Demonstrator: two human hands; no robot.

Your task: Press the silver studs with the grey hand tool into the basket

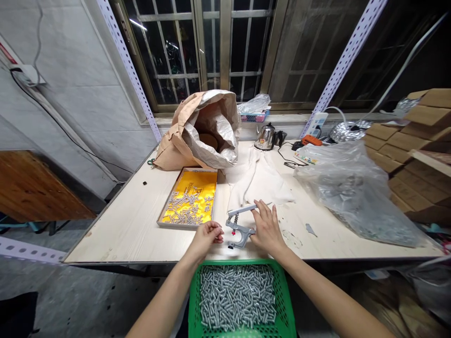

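My right hand [267, 228] is wrapped round the handles of grey hand pliers [243, 232] with a spring and a red tip at the jaw. The jaw end points left, over the table's front edge. Just left of it, my left hand [208, 235] is closed in a pinch; what its fingers hold, if anything, is too small to make out. Below both hands, a green basket [194, 300] is filled with small silver screw-like pieces [237, 295]. Behind my left hand, a shallow box [162, 222] lined with yellow holds more small metal pieces [186, 209].
A large paper sack [172, 145] lies open-mouthed at the back. White cloth [268, 183] lies right of it, near a metal kettle [265, 137]. A clear plastic bag [352, 188] covers the right side, beside stacked cardboard boxes [419, 159]. A grey scrap [310, 229] lies near the front.
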